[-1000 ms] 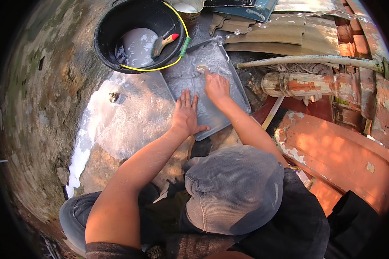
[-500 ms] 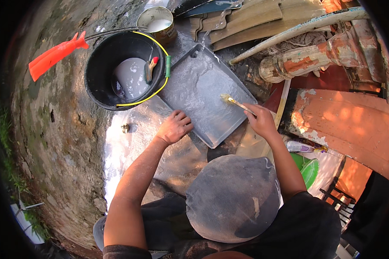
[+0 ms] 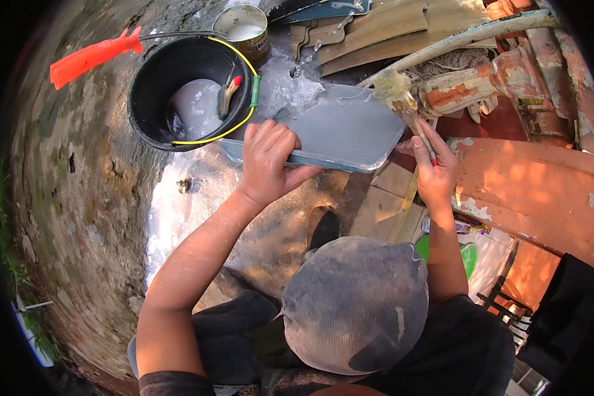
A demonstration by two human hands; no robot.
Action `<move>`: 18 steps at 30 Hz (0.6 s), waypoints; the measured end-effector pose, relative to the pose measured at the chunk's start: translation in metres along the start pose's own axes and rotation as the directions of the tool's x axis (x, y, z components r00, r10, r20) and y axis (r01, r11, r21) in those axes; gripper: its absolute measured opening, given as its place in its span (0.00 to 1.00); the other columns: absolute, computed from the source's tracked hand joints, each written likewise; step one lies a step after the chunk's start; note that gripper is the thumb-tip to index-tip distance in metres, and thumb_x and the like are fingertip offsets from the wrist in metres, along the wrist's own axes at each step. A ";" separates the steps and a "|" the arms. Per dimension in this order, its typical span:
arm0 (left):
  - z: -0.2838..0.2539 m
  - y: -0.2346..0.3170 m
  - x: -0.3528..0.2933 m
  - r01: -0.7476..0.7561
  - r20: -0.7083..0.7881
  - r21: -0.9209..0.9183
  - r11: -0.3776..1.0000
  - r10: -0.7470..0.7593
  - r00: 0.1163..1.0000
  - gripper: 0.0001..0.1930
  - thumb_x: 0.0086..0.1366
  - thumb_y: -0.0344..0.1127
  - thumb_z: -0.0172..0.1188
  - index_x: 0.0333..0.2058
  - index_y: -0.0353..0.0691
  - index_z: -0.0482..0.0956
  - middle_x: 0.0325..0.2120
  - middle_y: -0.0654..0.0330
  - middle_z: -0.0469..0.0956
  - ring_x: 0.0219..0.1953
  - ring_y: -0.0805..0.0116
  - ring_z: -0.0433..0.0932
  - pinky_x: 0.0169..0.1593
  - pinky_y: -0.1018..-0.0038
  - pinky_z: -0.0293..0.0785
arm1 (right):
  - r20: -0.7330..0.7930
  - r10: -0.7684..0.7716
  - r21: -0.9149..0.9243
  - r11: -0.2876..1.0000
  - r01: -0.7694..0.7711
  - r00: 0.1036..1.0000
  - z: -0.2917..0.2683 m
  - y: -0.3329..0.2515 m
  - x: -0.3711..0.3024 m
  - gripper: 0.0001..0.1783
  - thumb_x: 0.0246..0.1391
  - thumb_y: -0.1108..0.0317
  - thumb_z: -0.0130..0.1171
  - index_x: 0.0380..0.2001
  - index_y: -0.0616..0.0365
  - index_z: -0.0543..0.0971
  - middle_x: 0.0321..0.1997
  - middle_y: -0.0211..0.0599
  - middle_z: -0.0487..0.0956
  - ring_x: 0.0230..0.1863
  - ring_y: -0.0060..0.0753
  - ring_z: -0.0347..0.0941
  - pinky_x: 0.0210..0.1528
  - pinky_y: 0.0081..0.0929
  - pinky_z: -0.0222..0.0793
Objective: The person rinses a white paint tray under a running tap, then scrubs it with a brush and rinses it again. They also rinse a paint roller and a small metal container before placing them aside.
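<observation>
A shallow grey tray (image 3: 350,125) is tilted, its near edge lifted off the ground. My left hand (image 3: 269,162) is closed round that near rim, thumb underneath. In my right hand (image 3: 435,168), beside the tray's right corner, is a paintbrush (image 3: 409,115), held upright with its pale, splayed bristles pointing away from me. Whether the right fingertips touch the tray I cannot tell. At the tray's left stands a black bucket (image 3: 150,92) with a yellow handle and greyish-white liquid inside. A second paintbrush (image 3: 230,92) rests against its inner wall.
A tin can (image 3: 257,49) with white contents stands behind the bucket. An orange-red glove-shaped piece (image 3: 92,58) on a dark rod reaches left. Corrugated sheets (image 3: 376,33), a long pole (image 3: 468,41) and a worn pipe (image 3: 462,92) lie far right. White wet residue covers ground near the bucket.
The tray's near edge has been lifted and tilted away from me. My left hand has taken hold of its rim. The paintbrush has left the tray's surface and turned upright, further right.
</observation>
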State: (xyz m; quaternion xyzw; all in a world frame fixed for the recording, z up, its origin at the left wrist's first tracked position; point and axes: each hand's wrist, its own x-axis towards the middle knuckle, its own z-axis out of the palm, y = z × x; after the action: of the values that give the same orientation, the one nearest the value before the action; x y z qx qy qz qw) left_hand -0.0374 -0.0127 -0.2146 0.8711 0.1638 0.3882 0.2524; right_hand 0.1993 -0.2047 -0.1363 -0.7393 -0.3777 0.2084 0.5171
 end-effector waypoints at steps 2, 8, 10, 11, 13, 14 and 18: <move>-0.010 0.008 0.010 0.036 -0.049 -0.002 0.999 -0.036 0.998 0.30 0.48 0.54 0.81 0.24 0.42 0.68 0.23 0.59 0.65 0.28 0.57 0.66 0.36 0.63 0.57 | -0.022 -0.021 0.094 0.995 0.023 1.000 0.003 -0.006 0.006 0.22 0.73 0.70 0.57 0.65 0.71 0.73 0.53 0.47 0.82 0.51 0.37 0.84 0.55 0.34 0.83; -0.016 0.038 0.026 0.152 -0.195 -0.052 0.987 -0.159 0.968 0.29 0.49 0.53 0.82 0.23 0.42 0.68 0.21 0.60 0.66 0.26 0.57 0.66 0.34 0.63 0.56 | -0.107 -0.079 0.141 0.985 0.094 0.991 0.020 -0.039 0.031 0.23 0.74 0.71 0.55 0.67 0.70 0.72 0.58 0.50 0.81 0.55 0.40 0.83 0.58 0.34 0.82; -0.017 0.052 0.021 0.189 -0.180 -0.052 0.981 -0.196 0.964 0.27 0.50 0.52 0.81 0.23 0.43 0.70 0.21 0.61 0.66 0.25 0.59 0.67 0.34 0.63 0.56 | -0.115 -0.063 0.162 0.983 0.082 0.991 0.016 -0.041 0.030 0.24 0.74 0.70 0.56 0.67 0.70 0.72 0.59 0.51 0.80 0.55 0.39 0.82 0.57 0.35 0.82; -0.017 0.058 0.022 0.174 -0.192 -0.060 0.983 -0.182 0.964 0.26 0.50 0.51 0.80 0.23 0.43 0.70 0.21 0.61 0.66 0.25 0.59 0.67 0.34 0.63 0.56 | -0.136 -0.063 0.139 0.987 0.082 0.989 0.011 -0.042 0.030 0.23 0.74 0.70 0.56 0.67 0.70 0.73 0.59 0.48 0.81 0.55 0.35 0.81 0.58 0.32 0.80; -0.017 0.071 0.020 0.165 -0.205 -0.062 0.984 -0.174 0.963 0.24 0.52 0.50 0.79 0.23 0.44 0.70 0.21 0.62 0.66 0.25 0.60 0.67 0.35 0.63 0.55 | -0.160 -0.045 0.106 0.992 0.063 0.986 0.000 -0.039 0.030 0.23 0.73 0.70 0.58 0.66 0.70 0.74 0.60 0.44 0.81 0.54 0.26 0.80 0.59 0.25 0.75; -0.016 0.078 0.017 0.160 -0.174 -0.070 0.985 -0.170 0.970 0.18 0.52 0.45 0.76 0.25 0.46 0.73 0.22 0.63 0.67 0.27 0.61 0.68 0.36 0.64 0.56 | -0.182 -0.070 0.051 0.995 0.081 0.981 -0.005 -0.041 0.032 0.23 0.71 0.71 0.60 0.65 0.70 0.75 0.58 0.40 0.82 0.53 0.21 0.78 0.59 0.23 0.73; -0.008 0.116 0.004 0.163 -0.143 -0.141 0.976 -0.183 0.973 0.15 0.49 0.38 0.73 0.34 0.47 0.78 0.27 0.64 0.70 0.32 0.61 0.71 0.37 0.64 0.59 | -0.090 -0.135 -0.204 0.972 0.115 0.987 -0.029 -0.057 0.032 0.22 0.72 0.69 0.60 0.63 0.70 0.78 0.56 0.41 0.83 0.52 0.22 0.78 0.57 0.21 0.73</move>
State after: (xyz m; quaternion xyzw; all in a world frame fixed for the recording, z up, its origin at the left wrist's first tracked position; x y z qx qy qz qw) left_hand -0.0304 -0.1038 -0.1422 0.8025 0.2331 0.4410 0.3273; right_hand 0.2202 -0.1873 -0.0698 -0.7716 -0.4149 0.0982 0.4720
